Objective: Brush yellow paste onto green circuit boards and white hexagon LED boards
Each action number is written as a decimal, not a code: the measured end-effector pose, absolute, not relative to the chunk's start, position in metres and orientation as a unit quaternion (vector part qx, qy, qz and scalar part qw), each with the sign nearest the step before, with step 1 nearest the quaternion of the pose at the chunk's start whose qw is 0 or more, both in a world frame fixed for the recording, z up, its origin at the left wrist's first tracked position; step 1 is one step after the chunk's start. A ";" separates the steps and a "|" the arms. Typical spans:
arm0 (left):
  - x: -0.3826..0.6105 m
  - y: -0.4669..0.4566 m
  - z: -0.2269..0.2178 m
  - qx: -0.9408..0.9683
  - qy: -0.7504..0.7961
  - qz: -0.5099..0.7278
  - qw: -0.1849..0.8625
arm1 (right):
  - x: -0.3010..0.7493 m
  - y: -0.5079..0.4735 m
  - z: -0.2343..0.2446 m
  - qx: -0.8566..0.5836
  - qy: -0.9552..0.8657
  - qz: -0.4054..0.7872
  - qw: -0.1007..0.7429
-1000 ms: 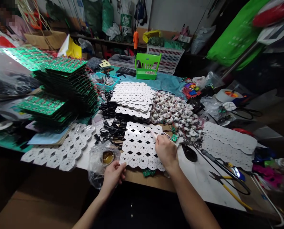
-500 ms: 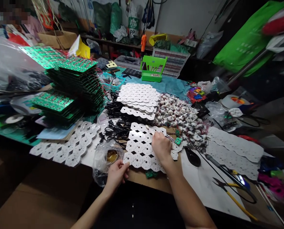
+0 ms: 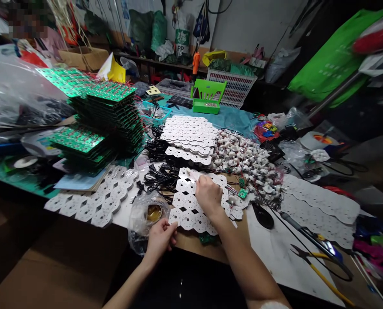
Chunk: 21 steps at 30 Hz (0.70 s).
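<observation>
A white circuit board panel [image 3: 187,200] with scalloped edges and diamond-shaped holes lies on brown cardboard in front of me. My left hand [image 3: 161,237] pinches its near left corner between thumb and fingers. Over the panel's upper middle, my right hand [image 3: 209,195] is closed in a fist. A small pale tip [image 3: 191,173] sticks out from its far left side; the rest of what it holds is hidden in the fingers. Beside my left hand, a round tin [image 3: 154,212] with amber contents sits in a clear plastic bag [image 3: 136,234].
Black plug cords [image 3: 161,176] and stacked white panels [image 3: 189,133] lie beyond. Green circuit boards [image 3: 110,92] rise in a tall stack at left. A heap of small white wired parts [image 3: 242,161], a soldering iron [image 3: 294,223] and yellow-handled pliers [image 3: 320,270] are at right.
My right hand has moved left across the panel, with the pale tip shifting the same way. My left hand keeps its pinch on the corner. The whole view has shifted slightly.
</observation>
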State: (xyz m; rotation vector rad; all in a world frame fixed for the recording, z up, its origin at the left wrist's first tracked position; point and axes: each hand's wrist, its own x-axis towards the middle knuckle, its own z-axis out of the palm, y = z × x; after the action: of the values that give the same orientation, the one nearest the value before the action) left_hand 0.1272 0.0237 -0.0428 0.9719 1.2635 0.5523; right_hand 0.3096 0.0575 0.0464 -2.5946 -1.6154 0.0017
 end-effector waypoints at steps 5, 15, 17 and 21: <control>0.127 0.025 -0.045 0.429 0.559 0.246 0.666 | 0.297 0.066 0.040 -0.826 -0.560 0.017 0.065; 0.113 0.006 0.005 0.392 0.424 0.301 0.759 | 0.342 0.014 0.077 -0.728 -0.553 0.002 0.404; 0.109 0.005 0.024 0.393 0.391 0.294 0.779 | 0.354 -0.019 0.088 -0.706 -0.516 -0.004 0.486; 0.101 0.030 0.057 0.366 0.374 0.280 0.805 | 0.367 -0.080 0.103 -0.700 -0.387 -0.047 0.598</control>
State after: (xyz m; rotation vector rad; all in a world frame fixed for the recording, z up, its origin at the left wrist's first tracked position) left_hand 0.1013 0.0298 0.0571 0.7833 0.8007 0.5985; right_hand 0.3674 -0.0798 0.1035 -1.6241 -0.8980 -0.1094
